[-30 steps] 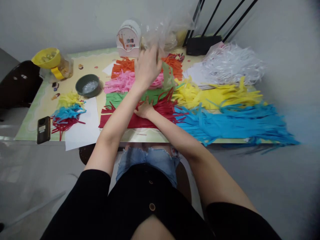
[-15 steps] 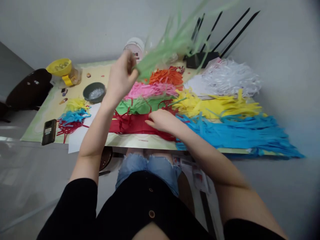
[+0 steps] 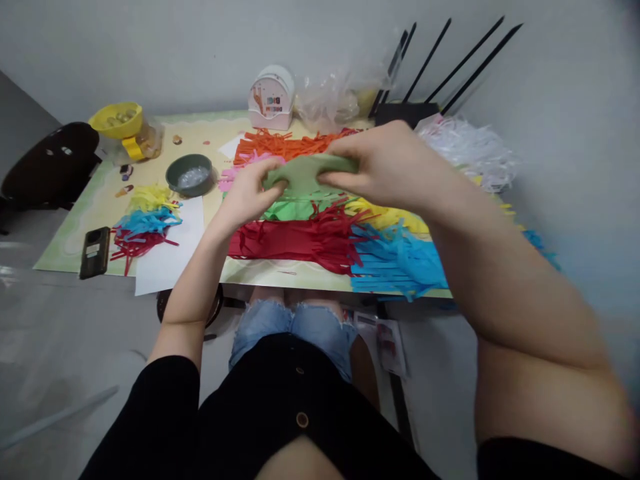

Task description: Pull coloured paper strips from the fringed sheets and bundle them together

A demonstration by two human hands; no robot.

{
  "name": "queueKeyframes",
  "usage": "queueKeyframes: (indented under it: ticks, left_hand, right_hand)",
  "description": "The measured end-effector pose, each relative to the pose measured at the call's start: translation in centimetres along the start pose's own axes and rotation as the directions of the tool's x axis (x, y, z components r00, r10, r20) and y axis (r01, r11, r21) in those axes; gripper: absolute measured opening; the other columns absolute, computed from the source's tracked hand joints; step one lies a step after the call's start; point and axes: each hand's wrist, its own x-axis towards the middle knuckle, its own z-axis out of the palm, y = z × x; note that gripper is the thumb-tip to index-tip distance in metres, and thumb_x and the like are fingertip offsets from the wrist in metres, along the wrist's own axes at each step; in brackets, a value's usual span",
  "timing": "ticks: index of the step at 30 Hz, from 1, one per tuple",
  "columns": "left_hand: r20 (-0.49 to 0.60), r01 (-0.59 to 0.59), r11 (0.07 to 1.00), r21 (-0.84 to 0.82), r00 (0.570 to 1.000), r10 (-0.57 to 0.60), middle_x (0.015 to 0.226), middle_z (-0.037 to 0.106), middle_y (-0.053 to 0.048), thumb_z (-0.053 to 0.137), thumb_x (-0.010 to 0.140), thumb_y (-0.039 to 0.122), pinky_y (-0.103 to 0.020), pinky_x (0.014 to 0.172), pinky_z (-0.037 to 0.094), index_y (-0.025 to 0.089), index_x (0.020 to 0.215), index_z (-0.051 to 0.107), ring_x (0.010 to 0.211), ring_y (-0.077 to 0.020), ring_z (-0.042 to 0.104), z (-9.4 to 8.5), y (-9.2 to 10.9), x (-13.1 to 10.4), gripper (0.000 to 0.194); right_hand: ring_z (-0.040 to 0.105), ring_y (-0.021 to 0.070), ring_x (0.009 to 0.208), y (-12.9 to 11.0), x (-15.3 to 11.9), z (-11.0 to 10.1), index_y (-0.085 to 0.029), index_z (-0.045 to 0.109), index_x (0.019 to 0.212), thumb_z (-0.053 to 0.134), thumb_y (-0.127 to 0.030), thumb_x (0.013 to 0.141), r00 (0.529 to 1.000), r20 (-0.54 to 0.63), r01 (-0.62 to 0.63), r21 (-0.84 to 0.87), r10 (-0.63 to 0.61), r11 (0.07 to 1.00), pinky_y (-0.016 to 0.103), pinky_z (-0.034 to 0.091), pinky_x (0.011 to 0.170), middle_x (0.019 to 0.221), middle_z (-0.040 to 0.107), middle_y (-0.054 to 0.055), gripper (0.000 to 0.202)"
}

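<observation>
Left hand (image 3: 250,190): pinching the near-side end of the pale green piece (image 3: 307,175), thumb below and fingers above.
Right hand (image 3: 383,163): closed on the other end, fingers and thumb gripping it.
Pale green piece: stretched between both hands, raised over the green fringe (image 3: 290,211) and pink fringe (image 3: 229,179); it looks like thin paper or cloth, though blur makes that uncertain.
Red fringe (image 3: 280,240): flat near the front of the table (image 3: 315,277), its loose strips meeting the blue fringe (image 3: 400,253).
Orange fringe (image 3: 280,143): behind the pink, in front of the holder (image 3: 273,119).
Bowl (image 3: 175,177): left of the fringes, beyond the white sheet (image 3: 165,270).
Phone (image 3: 95,252): at the front edge — a bumped elbow could tip it off.
Risk: an uneven pull could crease or tear the thin piece; lowered carelessly, it could tangle with strips below — and the right forearm (image 3: 475,247), low over the blue fringe, could drag that askew.
</observation>
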Motion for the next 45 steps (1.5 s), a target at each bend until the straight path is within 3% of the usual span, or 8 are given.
queueKeyframes:
  ticks: [12,19,25,29,33,37,41,45]
  left_hand:
    - [-0.104,-0.024,0.968,-0.251,0.995,-0.002,0.102,0.078,-0.003,0.054,0.097,0.032,-0.03,0.082,0.064,0.026,0.112,0.079,0.1,-0.0181,0.076,-1.6,-0.9,-2.3,0.03]
    - [0.006,-0.098,0.968,-0.232,0.995,0.102,0.099,0.075,-0.005,0.056,0.085,0.027,-0.04,0.091,0.062,0.026,0.097,0.084,0.1,-0.0209,0.073,-4.2,-0.4,-3.3,0.03]
    - [0.37,-0.022,0.966,-0.256,0.922,0.119,0.09,0.071,-0.003,0.08,0.075,0.042,-0.039,0.093,0.059,0.024,0.085,0.078,0.098,-0.0216,0.071,-7.2,1.4,-2.9,0.021]
    - [0.262,-0.04,0.976,-0.216,0.96,0.097,0.09,0.067,-0.002,0.079,0.08,0.052,-0.028,0.079,0.055,0.018,0.096,0.072,0.089,-0.0163,0.069,-5.3,1.9,-1.4,0.038]
    - [0.369,-0.034,0.99,-0.134,0.926,0.081,0.064,0.053,0.002,0.074,0.087,0.047,-0.025,0.065,0.045,0.016,0.072,0.063,0.064,-0.0109,0.054,-3.4,2.2,-0.1,0.037]
    - [0.355,-0.013,0.994,-0.108,0.933,0.051,0.056,0.04,0.004,0.075,0.087,0.039,-0.026,0.06,0.036,0.016,0.061,0.053,0.057,-0.0085,0.041,-3.4,2.5,0.4,0.041]
    - [0.29,0.007,0.993,-0.118,0.957,0.028,0.057,0.037,0.004,0.081,0.08,0.035,-0.024,0.059,0.032,0.015,0.061,0.054,0.059,-0.0081,0.041,-3.8,2.8,0.8,0.039]
    - [0.264,0.063,0.991,-0.115,0.964,-0.03,0.058,0.04,0.003,0.084,0.077,0.031,-0.024,0.059,0.033,0.014,0.061,0.055,0.062,-0.0098,0.046,-4.2,2.6,1.1,0.037]
  right_hand:
    - [0.069,0.0172,0.078,-1.0,-4.2,-1.7,-0.018,0.074,0.095,0.063,-0.027,0.088,0.95,-0.312,0.167,0.578,0.027,0.798,0.034,0.059,0.074,0.088,0.074,0.003,0.016]
    - [0.071,0.0219,0.114,-1.2,-5.3,-3.8,-0.023,0.083,0.108,0.041,-0.042,0.105,0.997,-0.034,0.073,0.348,-0.065,0.935,0.039,0.056,0.096,0.122,0.076,0.009,0.047]
    - [0.069,0.02,0.109,0.4,-5.3,-4.2,-0.024,0.083,0.112,0.037,-0.074,0.1,0.969,-0.065,0.242,0.451,-0.239,0.859,0.037,0.054,0.091,0.126,0.073,0.006,0.07]
    - [0.07,0.0194,0.1,-0.5,-5.1,-4.5,-0.023,0.084,0.11,0.044,-0.057,0.103,0.947,-0.055,0.317,0.341,-0.318,0.885,0.036,0.053,0.083,0.124,0.074,0.007,0.052]
    - [0.069,0.0205,0.085,-2.2,-5.1,-5.2,-0.022,0.079,0.096,0.057,-0.053,0.097,0.964,-0.083,0.259,0.484,-0.251,0.836,0.036,0.051,0.073,0.102,0.077,0.008,0.038]
    - [0.064,0.0207,0.076,-2.1,-3.9,-4.9,-0.018,0.076,0.105,0.069,-0.06,0.089,0.999,-0.032,0.052,0.445,-0.042,0.894,0.036,0.046,0.068,0.09,0.075,0.008,0.045]
    - [0.053,0.0154,0.059,-0.4,-2.2,-3.6,-0.021,0.079,0.084,0.071,-0.051,0.091,0.991,0.092,0.069,0.289,-0.1,0.955,0.033,0.039,0.061,0.062,0.065,0.001,0.032]
    - [0.06,0.0172,0.065,0.5,-1.8,-2.9,-0.023,0.076,0.076,0.08,-0.05,0.086,0.992,0.009,0.112,0.394,-0.126,0.912,0.033,0.046,0.067,0.06,0.059,-0.001,0.03]
